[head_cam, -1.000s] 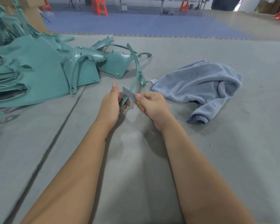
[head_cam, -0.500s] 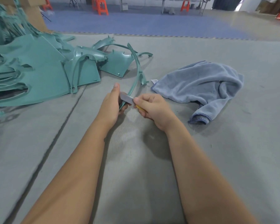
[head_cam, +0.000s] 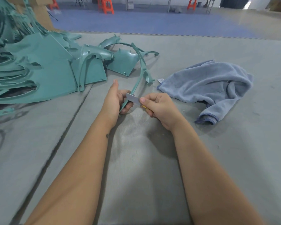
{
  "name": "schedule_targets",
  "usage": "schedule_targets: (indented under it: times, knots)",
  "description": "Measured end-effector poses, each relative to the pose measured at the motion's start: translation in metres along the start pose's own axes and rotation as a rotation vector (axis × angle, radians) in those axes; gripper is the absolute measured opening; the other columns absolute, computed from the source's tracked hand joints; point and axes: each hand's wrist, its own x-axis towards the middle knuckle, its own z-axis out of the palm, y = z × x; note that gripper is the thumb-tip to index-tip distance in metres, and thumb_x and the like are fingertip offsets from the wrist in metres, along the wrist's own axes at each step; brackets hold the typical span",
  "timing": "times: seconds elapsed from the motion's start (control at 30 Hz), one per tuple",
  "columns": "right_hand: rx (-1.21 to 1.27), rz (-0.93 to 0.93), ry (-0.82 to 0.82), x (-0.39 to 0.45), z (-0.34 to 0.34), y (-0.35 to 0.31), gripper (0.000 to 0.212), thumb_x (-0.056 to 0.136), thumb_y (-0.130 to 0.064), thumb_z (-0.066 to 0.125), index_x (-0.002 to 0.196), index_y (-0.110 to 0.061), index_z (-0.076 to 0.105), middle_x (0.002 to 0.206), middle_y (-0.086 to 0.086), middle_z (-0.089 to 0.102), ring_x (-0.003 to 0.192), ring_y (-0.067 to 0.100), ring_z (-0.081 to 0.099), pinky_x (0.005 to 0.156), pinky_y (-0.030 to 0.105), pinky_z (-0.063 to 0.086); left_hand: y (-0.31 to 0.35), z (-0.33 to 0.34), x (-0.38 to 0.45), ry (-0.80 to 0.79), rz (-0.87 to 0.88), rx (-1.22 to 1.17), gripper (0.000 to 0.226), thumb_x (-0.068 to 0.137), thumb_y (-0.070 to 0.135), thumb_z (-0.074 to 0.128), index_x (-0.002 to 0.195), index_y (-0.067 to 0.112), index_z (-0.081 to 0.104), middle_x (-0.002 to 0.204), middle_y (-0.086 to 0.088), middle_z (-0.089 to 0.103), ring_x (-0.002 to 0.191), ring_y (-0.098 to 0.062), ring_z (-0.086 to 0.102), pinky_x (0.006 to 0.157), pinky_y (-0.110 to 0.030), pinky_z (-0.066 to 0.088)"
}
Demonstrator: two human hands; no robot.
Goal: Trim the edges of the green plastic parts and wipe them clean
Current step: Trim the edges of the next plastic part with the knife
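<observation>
A thin curved green plastic strip [head_cam: 140, 69] arches up from my left hand [head_cam: 114, 99], which grips its near end with the thumb pointing up. My right hand [head_cam: 159, 105] pinches a small grey blade [head_cam: 133, 99] with a bit of yellow handle showing under the fingers. The blade lies against the strip's edge just beside my left fingers. A crumpled blue-grey cloth [head_cam: 208, 85] lies to the right of my hands on the grey mat [head_cam: 136, 159].
A big heap of green plastic panels [head_cam: 39, 70] fills the left side, with smaller green pieces [head_cam: 122, 62] behind the strip. A cardboard box [head_cam: 40, 15] stands at the back left. Orange stools [head_cam: 105, 5] stand on the far blue floor.
My right hand has drawn the blade a short way along the strip's edge toward me, then back near my left fingers. The strip and cloth stay where they were.
</observation>
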Motion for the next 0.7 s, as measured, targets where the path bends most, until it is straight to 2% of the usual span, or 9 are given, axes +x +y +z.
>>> schedule_targets:
  times: [0.13, 0.23, 0.33, 0.37, 0.43, 0.5, 0.63, 0.7]
  knots:
    - [0.027, -0.01, 0.004, 0.0003, 0.0003, 0.0011, 0.03, 0.097, -0.013, 0.057, 0.068, -0.016, 0.061, 0.044, -0.005, 0.045, 0.044, 0.005, 0.037, 0.046, 0.015, 0.03, -0.0002, -0.0002, -0.0011, 0.042, 0.03, -0.014, 0.075, 0.103, 0.045, 0.008, 0.065, 0.004, 0.057, 0.043, -0.004, 0.035, 0.036, -0.011, 0.022, 0.038, -0.022, 0.017]
    - [-0.005, -0.008, -0.008, 0.0009, 0.0026, 0.0015, 0.028, 0.097, -0.012, 0.058, 0.069, -0.014, 0.062, 0.043, -0.005, 0.045, 0.043, 0.007, 0.036, 0.047, 0.017, 0.031, -0.0036, 0.0037, -0.0014, 0.116, 0.07, 0.019, 0.078, 0.102, 0.052, 0.006, 0.061, 0.001, 0.048, 0.04, -0.001, 0.04, 0.035, -0.01, 0.026, 0.038, -0.022, 0.018]
    - [-0.032, -0.002, -0.013, 0.0014, 0.0046, 0.0013, 0.027, 0.097, -0.013, 0.058, 0.07, -0.013, 0.062, 0.043, -0.006, 0.045, 0.043, 0.006, 0.036, 0.048, 0.018, 0.032, -0.007, 0.0056, -0.0002, 0.171, 0.094, 0.069, 0.084, 0.1, 0.057, 0.004, 0.068, -0.003, 0.052, 0.039, 0.001, 0.042, 0.035, -0.009, 0.03, 0.038, -0.02, 0.022]
    - [-0.036, 0.002, -0.005, 0.0015, 0.0051, 0.0011, 0.027, 0.097, -0.013, 0.058, 0.07, -0.013, 0.061, 0.042, -0.007, 0.045, 0.043, 0.006, 0.035, 0.047, 0.017, 0.031, -0.0079, 0.0058, 0.0001, 0.178, 0.099, 0.077, 0.083, 0.1, 0.058, 0.003, 0.063, -0.001, 0.049, 0.039, 0.001, 0.042, 0.035, -0.009, 0.031, 0.037, -0.019, 0.023]
    - [-0.046, 0.014, 0.041, 0.0024, 0.0057, 0.0005, 0.029, 0.097, -0.014, 0.057, 0.069, -0.013, 0.061, 0.042, -0.007, 0.043, 0.043, 0.006, 0.034, 0.047, 0.018, 0.03, -0.0085, 0.0052, 0.0004, 0.184, 0.102, 0.074, 0.085, 0.1, 0.056, 0.003, 0.056, 0.004, 0.053, 0.041, -0.001, 0.044, 0.035, -0.008, 0.032, 0.037, -0.018, 0.025]
    - [-0.052, 0.019, 0.118, 0.0039, 0.0057, 0.0003, 0.032, 0.098, -0.016, 0.057, 0.066, -0.014, 0.059, 0.044, -0.006, 0.042, 0.045, 0.008, 0.033, 0.049, 0.022, 0.029, -0.0089, 0.0049, 0.001, 0.179, 0.092, 0.076, 0.088, 0.1, 0.056, 0.003, 0.061, 0.005, 0.062, 0.044, -0.004, 0.046, 0.036, -0.009, 0.034, 0.037, -0.016, 0.027]
    - [-0.005, 0.022, 0.227, 0.0056, 0.0065, 0.0012, 0.029, 0.098, -0.019, 0.057, 0.069, -0.012, 0.06, 0.049, 0.0, 0.041, 0.051, 0.014, 0.033, 0.051, 0.026, 0.029, -0.009, 0.0054, 0.0017, 0.163, 0.082, 0.114, 0.089, 0.101, 0.054, 0.002, 0.061, -0.001, 0.059, 0.039, -0.003, 0.043, 0.033, -0.008, 0.033, 0.036, -0.014, 0.027]
    - [0.023, 0.013, 0.219, 0.0046, 0.0062, 0.0011, 0.03, 0.098, -0.018, 0.056, 0.069, -0.013, 0.06, 0.049, 0.001, 0.04, 0.048, 0.012, 0.032, 0.047, 0.022, 0.029, -0.0081, 0.0056, 0.001, 0.141, 0.078, 0.126, 0.086, 0.102, 0.052, 0.004, 0.062, -0.002, 0.059, 0.04, -0.003, 0.043, 0.032, -0.008, 0.033, 0.036, -0.014, 0.027]
